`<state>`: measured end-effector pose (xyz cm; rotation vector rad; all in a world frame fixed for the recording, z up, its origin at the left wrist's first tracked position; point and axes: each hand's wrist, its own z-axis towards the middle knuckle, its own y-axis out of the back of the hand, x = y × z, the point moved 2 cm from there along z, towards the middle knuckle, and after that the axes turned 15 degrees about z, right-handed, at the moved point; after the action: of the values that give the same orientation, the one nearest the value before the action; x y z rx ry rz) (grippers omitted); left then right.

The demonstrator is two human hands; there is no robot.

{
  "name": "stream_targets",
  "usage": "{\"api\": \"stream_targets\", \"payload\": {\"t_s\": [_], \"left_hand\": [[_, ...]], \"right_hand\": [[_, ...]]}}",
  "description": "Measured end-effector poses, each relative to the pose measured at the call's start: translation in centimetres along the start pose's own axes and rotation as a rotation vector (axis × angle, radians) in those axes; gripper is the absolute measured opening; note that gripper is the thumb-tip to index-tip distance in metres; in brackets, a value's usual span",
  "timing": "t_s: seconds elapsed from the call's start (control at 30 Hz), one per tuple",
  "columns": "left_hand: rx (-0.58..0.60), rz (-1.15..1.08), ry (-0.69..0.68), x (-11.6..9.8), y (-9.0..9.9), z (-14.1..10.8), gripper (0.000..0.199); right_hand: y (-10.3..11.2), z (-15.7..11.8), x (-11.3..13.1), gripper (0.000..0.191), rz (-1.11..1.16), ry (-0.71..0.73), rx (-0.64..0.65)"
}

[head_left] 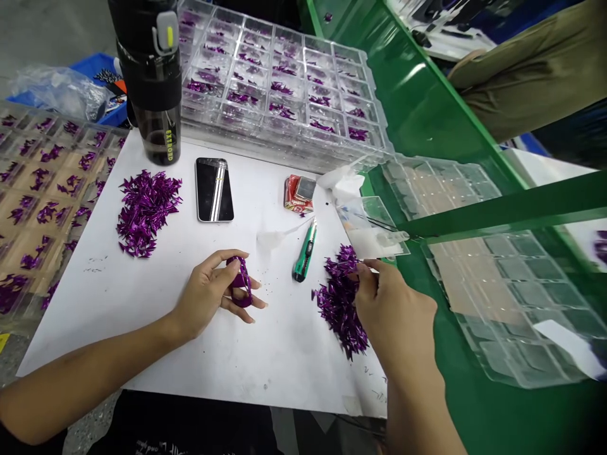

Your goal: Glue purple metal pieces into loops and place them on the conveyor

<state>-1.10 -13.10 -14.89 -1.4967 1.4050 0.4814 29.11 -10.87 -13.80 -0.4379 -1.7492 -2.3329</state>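
Observation:
Between the thumb and fingers of my left hand (208,287) is a shiny purple ring-shaped part (243,284), held above the white board (284,354). My right hand (391,303) is at the upper right edge of a pile of small pointed purple pieces (339,303). Its thumb and index finger are pinched together there; whether a single piece sits between them is too small to make out. A second heap of the same purple pieces (147,212) lies at the board's left. A green utility knife (305,249) rests between my two hands.
A black phone (214,189) and a dark bottle (156,95) stand at the back left. Clear compartment trays (284,76) with purple pieces are stacked behind. A red box (298,194) lies near them. Green walling (441,82) and clear trays (521,303) bound the right side.

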Motion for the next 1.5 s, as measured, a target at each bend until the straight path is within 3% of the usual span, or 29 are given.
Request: {"api": "stream_targets", "payload": {"t_s": [0.13, 0.27, 0.37, 0.53, 0.6, 0.77, 0.93, 1.07, 1.37, 1.5], "left_hand": [[-0.008, 0.009, 0.007, -0.1, -0.1, -0.1, 0.036], [-0.002, 0.012, 0.001, -0.1, -0.2, 0.0, 0.034], [-0.011, -0.026, -0.003, -0.3, -0.2, 0.0, 0.032], [0.036, -0.133, 0.009, -0.5, 0.3, 0.2, 0.029], [0.048, -0.16, 0.002, -0.6, 0.5, 0.4, 0.027], [0.037, -0.182, 0.017, -0.4, 0.5, 0.6, 0.027], [-0.049, -0.113, -0.023, -0.3, 0.1, 0.6, 0.033], [-0.087, -0.049, -0.022, 0.1, -0.1, 0.5, 0.033], [-0.123, -0.013, -0.039, 0.4, -0.1, 0.3, 0.03], [-0.2, -0.084, 0.004, 0.0, -0.3, 0.3, 0.031]], "right_hand": [[1.2, -0.5, 1.1, 0.06, -0.012, 0.024, 0.002], [1.8, -1.5, 5.2, 0.037, 0.262, 0.071, -0.031], [0.6, -2.4, 9.4, 0.023, 0.465, 0.234, -0.044], [-2.4, -3.1, 13.8, 0.009, 0.41, 0.566, -0.108], [-3.0, -3.2, 14.1, 0.003, 0.45, 0.651, -0.102], [-3.5, -3.5, 13.3, 0.029, 0.567, 0.627, -0.005], [-2.7, -3.8, 13.9, 0.043, 0.624, 0.564, -0.176], [-2.5, -4.0, 14.7, 0.052, 0.646, 0.599, -0.198], [-3.3, -4.6, 15.1, 0.06, 0.595, 0.725, -0.172], [-3.4, -4.7, 15.2, 0.056, 0.675, 0.63, -0.121]]}}
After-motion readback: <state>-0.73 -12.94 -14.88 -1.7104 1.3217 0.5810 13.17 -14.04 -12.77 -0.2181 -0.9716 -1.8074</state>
